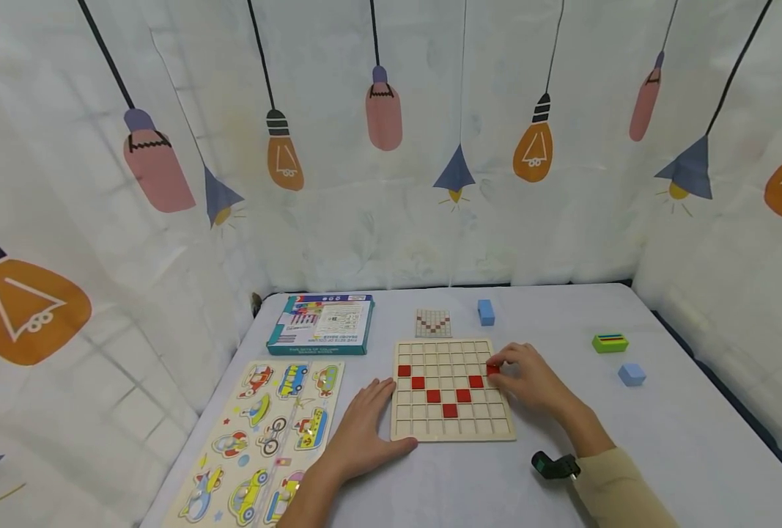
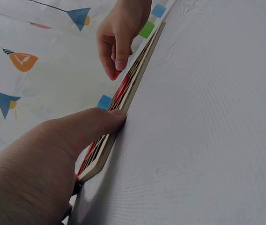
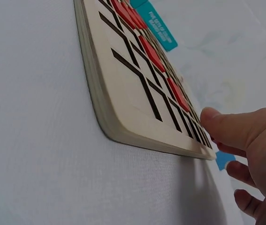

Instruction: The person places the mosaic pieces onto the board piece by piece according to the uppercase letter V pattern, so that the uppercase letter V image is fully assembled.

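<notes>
A wooden grid board (image 1: 453,433) lies flat on the table, with several red square tiles (image 1: 450,411) set in its cells in a V shape. My left hand (image 1: 367,433) rests against the board's left side, fingers spread along it and thumb on the near edge. That thumb (image 2: 88,124) presses the rim in the left wrist view. Over the board's right column, my right hand (image 1: 532,378) pinches a red tile (image 1: 492,369) between thumb and fingers. From the left wrist, a bit of this tile (image 2: 116,74) shows at the fingertips. Mostly, fingers hide it in the right wrist view.
A small pattern card (image 1: 433,323) and a blue block (image 1: 486,312) lie beyond the board. To the right are a green block (image 1: 610,343) and a light blue block (image 1: 632,375). A puzzle sheet (image 1: 265,440) and a flat box (image 1: 321,325) occupy the left side.
</notes>
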{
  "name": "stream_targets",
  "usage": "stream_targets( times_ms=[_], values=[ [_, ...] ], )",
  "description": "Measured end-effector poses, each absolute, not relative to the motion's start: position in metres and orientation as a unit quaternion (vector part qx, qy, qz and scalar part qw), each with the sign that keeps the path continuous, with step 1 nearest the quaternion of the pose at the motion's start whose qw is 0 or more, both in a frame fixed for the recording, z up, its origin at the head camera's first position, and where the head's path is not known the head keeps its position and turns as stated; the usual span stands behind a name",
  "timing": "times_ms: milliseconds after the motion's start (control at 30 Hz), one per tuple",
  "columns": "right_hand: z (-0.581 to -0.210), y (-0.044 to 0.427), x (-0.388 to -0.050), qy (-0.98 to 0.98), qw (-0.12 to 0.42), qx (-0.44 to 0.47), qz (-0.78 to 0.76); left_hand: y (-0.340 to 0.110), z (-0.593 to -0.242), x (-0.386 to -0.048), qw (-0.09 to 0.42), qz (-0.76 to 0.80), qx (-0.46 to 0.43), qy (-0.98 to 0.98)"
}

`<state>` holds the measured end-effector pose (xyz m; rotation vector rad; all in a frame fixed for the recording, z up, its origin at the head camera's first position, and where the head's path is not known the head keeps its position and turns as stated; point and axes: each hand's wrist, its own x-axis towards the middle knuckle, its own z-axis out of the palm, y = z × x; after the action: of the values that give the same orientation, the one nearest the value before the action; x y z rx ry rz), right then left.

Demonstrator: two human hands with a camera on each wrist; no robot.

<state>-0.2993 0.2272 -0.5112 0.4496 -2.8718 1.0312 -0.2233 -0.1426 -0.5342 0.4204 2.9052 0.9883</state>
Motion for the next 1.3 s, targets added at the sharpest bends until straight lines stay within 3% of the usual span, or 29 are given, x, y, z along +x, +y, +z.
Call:
stream_targets(
  times_ms=[533,1300],
  values=[
    [-0.521,0.225,-0.317,-0.934,0.012,0.143,0.328,-0.141,-0.535,-0.223,0.021,0.32,0.138,0.937],
    [-0.519,0.227,-0.302,-0.928,0.029,0.157,0.336,-0.142,-0.534,-0.223,0.018,0.311,0.144,0.939]
  ],
)
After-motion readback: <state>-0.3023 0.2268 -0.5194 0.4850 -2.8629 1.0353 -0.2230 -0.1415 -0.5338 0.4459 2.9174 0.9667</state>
